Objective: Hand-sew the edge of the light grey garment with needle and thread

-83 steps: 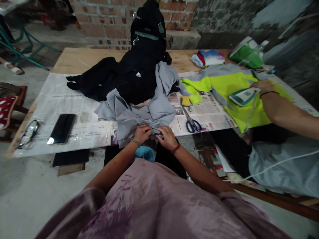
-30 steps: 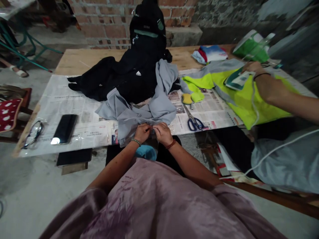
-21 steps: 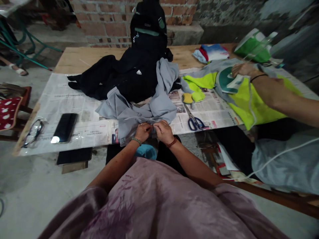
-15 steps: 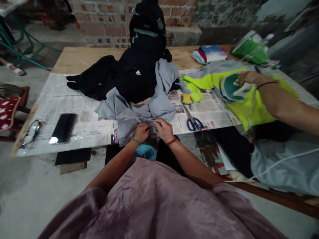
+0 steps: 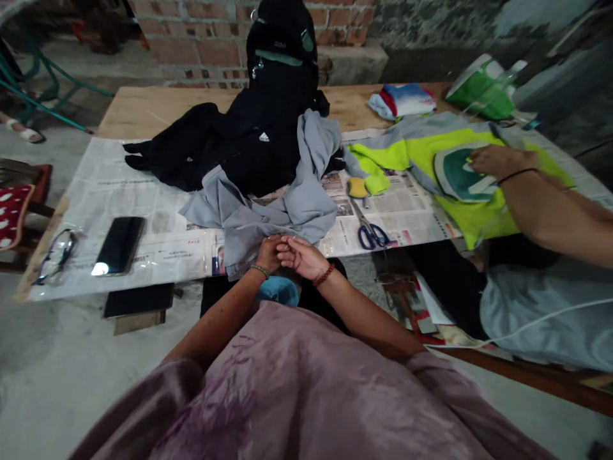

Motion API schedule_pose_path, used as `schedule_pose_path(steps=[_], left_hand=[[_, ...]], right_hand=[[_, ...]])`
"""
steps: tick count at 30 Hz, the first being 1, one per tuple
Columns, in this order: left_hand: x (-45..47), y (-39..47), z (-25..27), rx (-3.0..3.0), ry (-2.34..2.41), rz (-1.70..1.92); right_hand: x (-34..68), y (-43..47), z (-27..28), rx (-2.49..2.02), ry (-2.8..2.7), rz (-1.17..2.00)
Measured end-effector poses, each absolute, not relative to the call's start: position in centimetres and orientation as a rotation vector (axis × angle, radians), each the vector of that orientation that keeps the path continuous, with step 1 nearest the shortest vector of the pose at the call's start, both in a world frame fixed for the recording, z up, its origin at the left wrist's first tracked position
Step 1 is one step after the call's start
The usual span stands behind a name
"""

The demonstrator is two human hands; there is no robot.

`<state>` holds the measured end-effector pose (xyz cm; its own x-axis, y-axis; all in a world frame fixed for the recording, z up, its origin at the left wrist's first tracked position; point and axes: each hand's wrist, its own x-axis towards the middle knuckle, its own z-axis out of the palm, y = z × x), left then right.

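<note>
A light grey garment (image 5: 253,223) lies bunched at the table's front edge. My left hand (image 5: 269,254), with a beaded bracelet at its wrist, is closed on the near edge of this cloth. Touching it from the right is my right hand (image 5: 302,257), turned palm up with curled fingers; its fingertips are pressed together close to the left hand's fingers. Whatever lies between those fingertips is too small to make out. Behind the grey cloth sits a black garment (image 5: 258,160) with a small white logo. Scissors with blue handles (image 5: 372,235) rest to the right.
On the newspaper-covered table (image 5: 158,255) lie a phone (image 5: 119,246), glasses (image 5: 58,255) and a yellow object (image 5: 357,187). At the right, another person's hand (image 5: 500,161) holds an iron (image 5: 462,171) on a yellow-green garment (image 5: 483,220). A black backpack (image 5: 281,45) stands behind.
My right hand has rolled palm up and come in against my left hand, slightly nearer to me. The other person's iron has slid to the right over the yellow-green garment.
</note>
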<state>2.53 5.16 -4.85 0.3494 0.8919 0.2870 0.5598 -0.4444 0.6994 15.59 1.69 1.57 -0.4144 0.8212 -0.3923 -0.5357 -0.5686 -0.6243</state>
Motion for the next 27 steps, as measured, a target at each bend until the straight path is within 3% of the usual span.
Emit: schedule_pose_path(steps=[8, 20, 27], left_hand=[[2.4, 5.2, -4.8, 2.179, 1.242, 0.891], [2.9, 5.1, -4.2, 2.207, 1.313, 0.85], [2.9, 5.3, -4.3, 2.225, 1.303, 0.86]], right_hand=[[17.0, 1.9, 2.5, -0.84, -0.987, 1.925], [26.8, 9.6, 7.5, -1.158, -1.974, 0.405], [30.6, 12.5, 11.7, -1.144, -2.096, 0.028]])
